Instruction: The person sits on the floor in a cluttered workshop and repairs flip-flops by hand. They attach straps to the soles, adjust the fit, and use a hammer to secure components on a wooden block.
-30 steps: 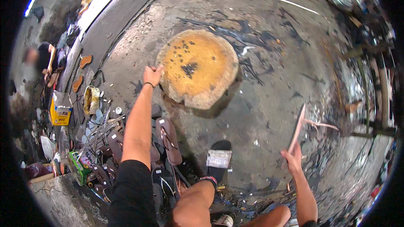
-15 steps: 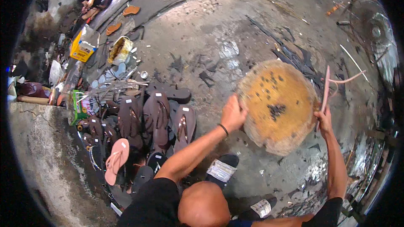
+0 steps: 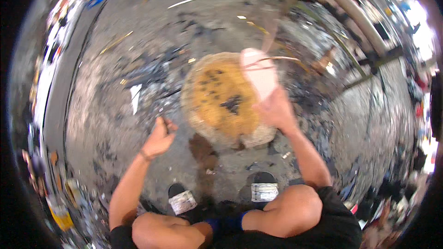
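A round wooden block [image 3: 207, 124] with a worn yellow-brown top lies before me on the floor. Dark marks dot its face, with a dark cluster near the middle. My right hand [image 3: 278, 110] is closed around a pale pink flip-flop [image 3: 259, 73], which overlaps the block's right side. Thin straps stick out from the flip-flop to the right; motion smears its outline. To the left of the block, apart from it, my left hand [image 3: 159, 139] hangs with fingers partly bent and spaced apart. I make out nothing held in it.
My feet wear dark slides with pale bands, the left slide [image 3: 182, 201] and right slide [image 3: 264, 192], below the block. Dark scraps [image 3: 152, 67] litter the floor. Pipes and a metal frame [image 3: 364, 23] stand at the far right. A yellow container [image 3: 61, 214] is at lower left.
The view has swung right, so the pile of flip-flops has left it. My left hand has let go of the block's rim. The pink flip-flop now shows its broad face over the block.
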Demonstrator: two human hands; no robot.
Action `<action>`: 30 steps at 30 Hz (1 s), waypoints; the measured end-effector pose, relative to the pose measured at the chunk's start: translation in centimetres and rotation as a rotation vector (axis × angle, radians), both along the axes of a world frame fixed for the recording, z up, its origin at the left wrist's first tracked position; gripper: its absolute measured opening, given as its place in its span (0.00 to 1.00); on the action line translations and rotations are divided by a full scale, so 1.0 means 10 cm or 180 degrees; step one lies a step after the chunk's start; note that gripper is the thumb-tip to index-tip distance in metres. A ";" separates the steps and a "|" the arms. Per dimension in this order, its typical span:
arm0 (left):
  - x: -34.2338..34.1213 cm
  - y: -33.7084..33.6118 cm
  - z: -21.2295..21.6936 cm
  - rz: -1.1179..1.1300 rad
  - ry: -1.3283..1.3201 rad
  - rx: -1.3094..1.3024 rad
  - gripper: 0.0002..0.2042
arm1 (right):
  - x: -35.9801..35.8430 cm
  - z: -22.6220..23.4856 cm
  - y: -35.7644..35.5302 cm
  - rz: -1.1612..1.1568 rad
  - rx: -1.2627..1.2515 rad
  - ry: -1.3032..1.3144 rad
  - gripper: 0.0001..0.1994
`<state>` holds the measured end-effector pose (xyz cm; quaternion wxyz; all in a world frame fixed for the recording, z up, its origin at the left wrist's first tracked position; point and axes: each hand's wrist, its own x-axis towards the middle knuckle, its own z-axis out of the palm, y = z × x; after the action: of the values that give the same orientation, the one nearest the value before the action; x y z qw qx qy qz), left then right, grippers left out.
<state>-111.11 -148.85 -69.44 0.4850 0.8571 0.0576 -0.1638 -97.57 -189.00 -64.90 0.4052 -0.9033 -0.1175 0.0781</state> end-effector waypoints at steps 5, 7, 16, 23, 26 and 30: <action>0.32 -0.57 1.10 0.0430 0.1584 -0.1439 0.21 | -0.21 -0.29 -0.17 -0.0331 0.0283 -0.0387 0.38; 0.44 -0.82 1.41 0.0756 0.1671 -0.1481 0.21 | 0.23 -0.44 -0.63 -0.0979 0.0030 -0.0442 0.32; 0.30 -1.51 0.82 0.1767 0.1233 -0.1804 0.15 | 2.30 -1.63 -2.87 -0.3042 -0.1235 0.0461 0.39; 0.08 -2.76 0.31 0.1694 -0.0195 0.0905 0.31 | 1.25 -1.08 -2.32 -0.2406 0.1111 0.1323 0.36; 0.27 -3.17 -0.11 0.1426 -0.1012 0.1632 0.37 | 0.89 -1.17 -2.69 -0.1005 -0.1276 -0.0047 0.43; 0.35 -2.98 -0.13 0.1902 -0.1202 0.1269 0.34 | 1.37 -1.33 -2.62 0.0345 -0.2952 -0.0656 0.46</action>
<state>-107.65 -178.66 -70.78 0.3376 0.8949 0.2446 0.1591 -83.91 -215.18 -78.19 -0.0591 -0.9844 -0.1568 0.0534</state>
